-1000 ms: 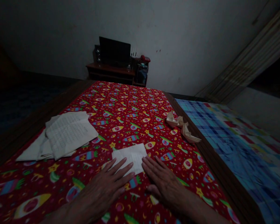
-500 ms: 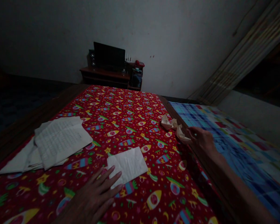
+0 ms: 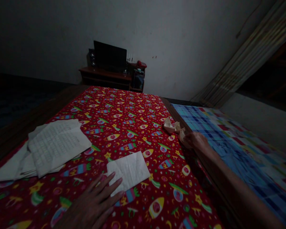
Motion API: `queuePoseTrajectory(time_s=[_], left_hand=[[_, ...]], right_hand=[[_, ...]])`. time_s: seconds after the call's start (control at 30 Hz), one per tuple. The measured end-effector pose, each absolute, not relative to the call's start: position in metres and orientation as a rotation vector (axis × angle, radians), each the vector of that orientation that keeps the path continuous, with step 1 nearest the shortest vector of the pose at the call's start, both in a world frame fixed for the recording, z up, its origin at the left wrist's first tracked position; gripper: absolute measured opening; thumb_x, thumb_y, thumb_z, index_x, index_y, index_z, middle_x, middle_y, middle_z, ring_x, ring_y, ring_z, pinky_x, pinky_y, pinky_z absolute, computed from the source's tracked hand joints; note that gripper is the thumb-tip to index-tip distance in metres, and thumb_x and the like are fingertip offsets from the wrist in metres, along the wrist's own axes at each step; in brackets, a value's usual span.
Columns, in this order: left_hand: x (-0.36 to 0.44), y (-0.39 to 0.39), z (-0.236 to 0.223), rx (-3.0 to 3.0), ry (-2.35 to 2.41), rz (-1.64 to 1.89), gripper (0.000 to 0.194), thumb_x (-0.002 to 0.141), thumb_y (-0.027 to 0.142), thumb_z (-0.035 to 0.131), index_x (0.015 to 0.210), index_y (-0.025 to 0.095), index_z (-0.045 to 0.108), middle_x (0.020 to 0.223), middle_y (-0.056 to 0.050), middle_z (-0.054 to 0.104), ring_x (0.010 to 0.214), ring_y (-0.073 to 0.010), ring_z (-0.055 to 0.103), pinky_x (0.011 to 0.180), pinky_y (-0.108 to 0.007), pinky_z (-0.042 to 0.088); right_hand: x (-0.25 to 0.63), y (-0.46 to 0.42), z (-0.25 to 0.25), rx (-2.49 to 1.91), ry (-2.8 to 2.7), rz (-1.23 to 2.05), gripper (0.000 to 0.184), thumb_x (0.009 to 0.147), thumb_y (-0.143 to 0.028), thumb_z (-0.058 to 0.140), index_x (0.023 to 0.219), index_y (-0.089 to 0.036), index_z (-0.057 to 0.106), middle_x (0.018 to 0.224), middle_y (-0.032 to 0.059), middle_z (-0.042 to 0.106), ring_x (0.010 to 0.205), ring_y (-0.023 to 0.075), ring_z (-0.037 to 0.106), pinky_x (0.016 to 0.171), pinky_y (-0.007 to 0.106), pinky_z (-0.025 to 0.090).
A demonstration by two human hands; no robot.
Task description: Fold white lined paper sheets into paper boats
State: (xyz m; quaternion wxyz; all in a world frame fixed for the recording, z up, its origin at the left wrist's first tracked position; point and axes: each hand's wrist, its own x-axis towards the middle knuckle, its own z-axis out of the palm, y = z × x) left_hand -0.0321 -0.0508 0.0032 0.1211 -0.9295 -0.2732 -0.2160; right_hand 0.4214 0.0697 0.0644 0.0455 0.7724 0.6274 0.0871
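A creased sheet of white paper (image 3: 131, 170) lies flat on the red patterned cloth (image 3: 124, 117). My left hand (image 3: 95, 198) rests palm down with its fingers spread, the fingertips on the sheet's near left edge. Along the cloth's right side are several folded paper pieces that look like paper boats (image 3: 170, 126). My right hand (image 3: 197, 141) has its fingers closed at the nearest folded paper boat (image 3: 183, 136) and partly hides it.
To the left lies a loose stack of written papers (image 3: 58, 143). Beyond the dark wooden edge (image 3: 170, 109) on the right spreads a blue checked cloth (image 3: 193, 119). A desk (image 3: 105, 76) with a monitor (image 3: 109, 55) stands against the far wall.
My right hand has moved slightly left, onto the nearest folded paper boat, and covers more of it. My left hand stays on the sheet. The view has shifted slightly.
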Motion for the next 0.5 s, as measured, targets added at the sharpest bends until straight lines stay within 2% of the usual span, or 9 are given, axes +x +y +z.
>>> queuePoseTrajectory(time_s=[0.17, 0.33, 0.5], left_hand=[[-0.033, -0.051, 0.002, -2.697, -0.785, -0.625, 0.042, 0.091, 0.02, 0.041, 0.13, 0.03, 0.048, 0.135, 0.005, 0.05, 0.127, -0.0166, 0.041, 0.106, -0.028, 0.033], [-0.034, -0.051, 0.001, -2.687, -0.792, -0.614, 0.044, 0.09, 0.019, 0.04, 0.132, 0.029, 0.047, 0.137, 0.005, 0.049, 0.13, -0.017, 0.037, 0.108, -0.03, 0.03], [-0.033, -0.052, -0.001, -2.694, -0.81, -0.61, 0.044, 0.09, 0.019, 0.04, 0.132, 0.029, 0.046, 0.137, 0.005, 0.048, 0.13, -0.0165, 0.037, 0.108, -0.03, 0.033]], right_hand=[[0.409, 0.071, 0.058, 2.352, 1.809, 0.284, 0.028, 0.082, -0.032, 0.05, 0.088, -0.016, 0.073, 0.087, 0.0144, 0.071, 0.081, 0.0263, 0.067, 0.058, 0.024, 0.042], [0.394, 0.071, 0.058, 2.308, 1.783, 0.341, 0.03, 0.084, -0.026, 0.046, 0.082, -0.011, 0.071, 0.084, 0.0187, 0.069, 0.079, 0.028, 0.067, 0.06, 0.027, 0.044], [0.39, 0.073, 0.056, 2.237, 1.822, 0.363, 0.028, 0.085, -0.02, 0.043, 0.085, -0.009, 0.069, 0.083, 0.0196, 0.068, 0.081, 0.0281, 0.067, 0.06, 0.027, 0.044]])
